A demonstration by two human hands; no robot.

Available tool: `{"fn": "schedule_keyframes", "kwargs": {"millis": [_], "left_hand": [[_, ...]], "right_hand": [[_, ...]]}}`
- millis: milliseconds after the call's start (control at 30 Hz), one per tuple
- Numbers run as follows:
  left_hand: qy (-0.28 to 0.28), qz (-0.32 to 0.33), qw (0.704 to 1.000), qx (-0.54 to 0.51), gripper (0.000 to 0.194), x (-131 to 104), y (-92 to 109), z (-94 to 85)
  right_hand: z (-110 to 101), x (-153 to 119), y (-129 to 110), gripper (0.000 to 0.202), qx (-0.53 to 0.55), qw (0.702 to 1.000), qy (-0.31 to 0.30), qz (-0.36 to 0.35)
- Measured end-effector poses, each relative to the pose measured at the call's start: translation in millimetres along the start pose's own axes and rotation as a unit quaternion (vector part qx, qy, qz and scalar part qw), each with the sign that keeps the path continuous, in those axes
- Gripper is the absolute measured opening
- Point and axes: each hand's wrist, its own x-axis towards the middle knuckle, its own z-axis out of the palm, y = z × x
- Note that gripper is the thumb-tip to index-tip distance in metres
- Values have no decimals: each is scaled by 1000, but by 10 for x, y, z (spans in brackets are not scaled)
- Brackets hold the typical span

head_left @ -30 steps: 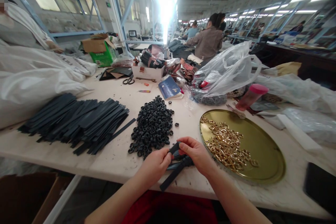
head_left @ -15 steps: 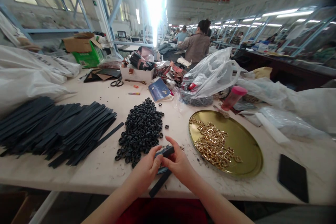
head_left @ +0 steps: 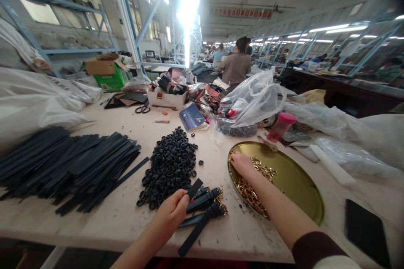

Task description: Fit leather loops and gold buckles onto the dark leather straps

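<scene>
My left hand (head_left: 174, 209) is closed on a dark strip (head_left: 195, 188) whose free end points up and right. Beside it lie finished-looking dark straps (head_left: 205, 201) with gold buckles at their ends. Just behind that hand rises a heap of small black loops (head_left: 172, 164). My right hand (head_left: 240, 164) reaches over the gold tray (head_left: 303, 185), fingers pressed together at its left rim by the gold buckles (head_left: 249, 191); a bit of gold shows at the fingertips, too small to make out fully.
Many dark strips (head_left: 78, 168) are piled at the left. A phone (head_left: 366, 229) lies at the right edge. Behind are a blue booklet (head_left: 192, 117), scissors (head_left: 142, 109), a pink-lidded jar (head_left: 282, 127) and plastic bags (head_left: 252, 96). A person (head_left: 236, 65) is farther back.
My hands have parted. The right one has moved up and right to the tray, while the left has dropped slightly, holding the strip. The straps with buckles are now uncovered.
</scene>
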Motion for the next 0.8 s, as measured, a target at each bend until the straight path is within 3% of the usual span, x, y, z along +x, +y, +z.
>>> {"fn": "schedule_keyframes", "kwargs": {"millis": [233,467,667,800], "left_hand": [[-41,-7,997,65,28,-45,27,77],[-43,28,993,107,28,-57,165,153],[77,98,979,159,26,47,264,178],[96,98,972,192,23,61,278,224]], "right_hand": [[66,-174,48,21,42,998,-46,-14],[-85,-352,-145,13,223,974,-25,-8],[-160,-950,-946,20,432,896,-75,-75],[-55,-1236,-1326,12,597,798,-81,-30]]}}
